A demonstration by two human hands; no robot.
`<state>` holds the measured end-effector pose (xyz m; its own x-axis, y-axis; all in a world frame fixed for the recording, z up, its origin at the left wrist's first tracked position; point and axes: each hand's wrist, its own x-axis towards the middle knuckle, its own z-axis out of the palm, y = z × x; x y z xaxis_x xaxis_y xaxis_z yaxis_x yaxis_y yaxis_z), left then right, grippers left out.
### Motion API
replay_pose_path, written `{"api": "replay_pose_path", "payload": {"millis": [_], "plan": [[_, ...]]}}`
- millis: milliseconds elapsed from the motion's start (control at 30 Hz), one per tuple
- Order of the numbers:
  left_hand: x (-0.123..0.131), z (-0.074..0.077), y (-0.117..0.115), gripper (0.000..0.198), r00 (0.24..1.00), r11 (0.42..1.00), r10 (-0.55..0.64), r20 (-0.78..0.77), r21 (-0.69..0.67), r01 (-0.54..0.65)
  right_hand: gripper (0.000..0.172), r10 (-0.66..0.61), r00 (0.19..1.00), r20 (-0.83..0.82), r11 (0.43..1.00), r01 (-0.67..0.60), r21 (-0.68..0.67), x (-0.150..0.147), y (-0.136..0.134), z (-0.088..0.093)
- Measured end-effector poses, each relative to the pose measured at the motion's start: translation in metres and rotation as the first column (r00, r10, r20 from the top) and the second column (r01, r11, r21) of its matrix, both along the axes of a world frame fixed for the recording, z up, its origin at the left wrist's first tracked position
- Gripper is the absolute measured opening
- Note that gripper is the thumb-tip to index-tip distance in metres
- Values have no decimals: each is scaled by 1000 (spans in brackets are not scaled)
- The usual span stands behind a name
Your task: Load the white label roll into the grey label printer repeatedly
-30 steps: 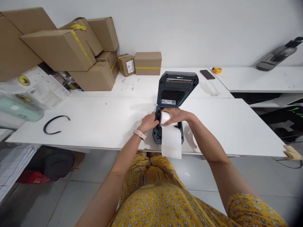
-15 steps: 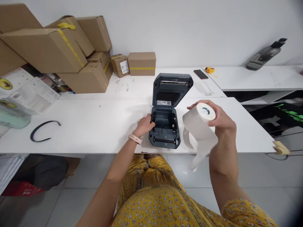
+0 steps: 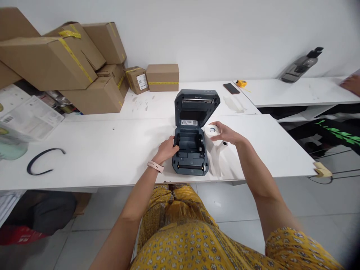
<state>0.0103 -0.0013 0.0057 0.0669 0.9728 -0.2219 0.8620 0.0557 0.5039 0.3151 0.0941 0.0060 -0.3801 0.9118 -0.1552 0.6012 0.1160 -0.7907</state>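
Note:
A dark label printer (image 3: 191, 170) stands near the table's front edge, its lid (image 3: 197, 110) raised and its roll bay holding nothing. My left hand (image 3: 167, 147) grips the printer's left side, thumb over the rim. Right of the printer, a white paper label roll (image 3: 210, 131) is upright, touching or very near the printer's side. My right hand (image 3: 225, 133) is closed around the roll from the right. Loose white paper trails from it toward the front edge, with a small curled tube (image 3: 224, 144) beside it; whether that is part of the same strip I cannot tell.
Cardboard boxes (image 3: 92, 95) are stacked at the left back. A black headband (image 3: 42, 159) lies at left. Behind the printer are a phone (image 3: 231, 88), a yellow tape measure (image 3: 241, 83) and a pump bottle (image 3: 300, 67). Another person's hand (image 3: 351, 84) shows at the right edge.
My right hand has lowered the paper roll and brought it left, from above the table down beside the printer. My left hand keeps its grip. Another person's hand has appeared at right.

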Motion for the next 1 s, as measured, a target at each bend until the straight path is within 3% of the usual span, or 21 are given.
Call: {"api": "replay_pose_path", "payload": {"millis": [133, 300, 433, 600, 700, 833, 1000], "plan": [[-1, 0, 0, 54, 1000, 1000, 2, 1, 1, -2, 79, 1, 999, 42, 1000, 0, -32, 2, -3, -10], [10, 8, -8, 55, 992, 999, -9, -126, 47, 15, 102, 42, 998, 48, 995, -46, 85, 22, -19, -10], [24, 26, -23, 64, 966, 984, 1, -257, 175, 46, 115, -37, 999, -2, 999, 37, -22, 50, -40, -21], [25, 55, -29, 47, 987, 961, 17, -161, 276, 28, 108, -89, 995, -43, 993, 85, -76, 68, -57, -44], [23, 63, -20, 41, 999, 952, -2, -46, 306, 16, 94, -75, 995, -62, 995, 71, -65, 67, -61, -50], [24, 63, 7, 50, 986, 936, -46, 160, 351, -14, 69, -99, 985, -138, 988, 81, -133, 63, -63, -55], [25, 59, 50, 66, 963, 941, -52, 265, 337, -42, 67, -240, 947, -215, 968, 217, -126, 60, -68, -63]]}}
